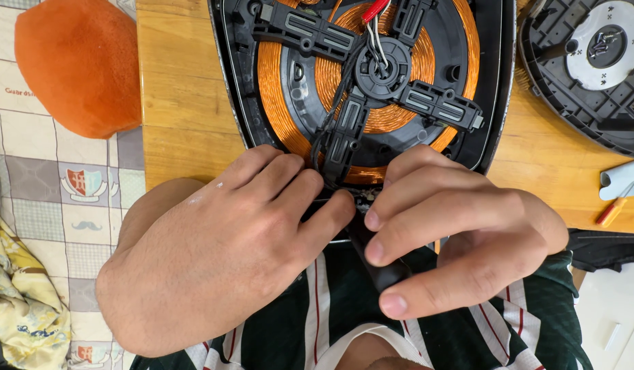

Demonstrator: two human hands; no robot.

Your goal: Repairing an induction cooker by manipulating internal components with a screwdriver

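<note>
A wooden table (187, 103) carries one opened black cooker housing (498, 82), its single copper coil (276, 82) exposed beneath a black four-armed bracket (371, 68) with red and white wires at the hub. One second black housing part (577, 89) with a pale round disc lies at the table's right end. One orange cushion (77, 62) sits on a checked cloth with small crest and moustache prints at the left. The left hand (221, 247) presses curled fingers together at the housing's near edge. The right hand (454, 233) pinches a dark tool handle (382, 270) there. One orange-handled tool (611, 212) lies far right.
</note>
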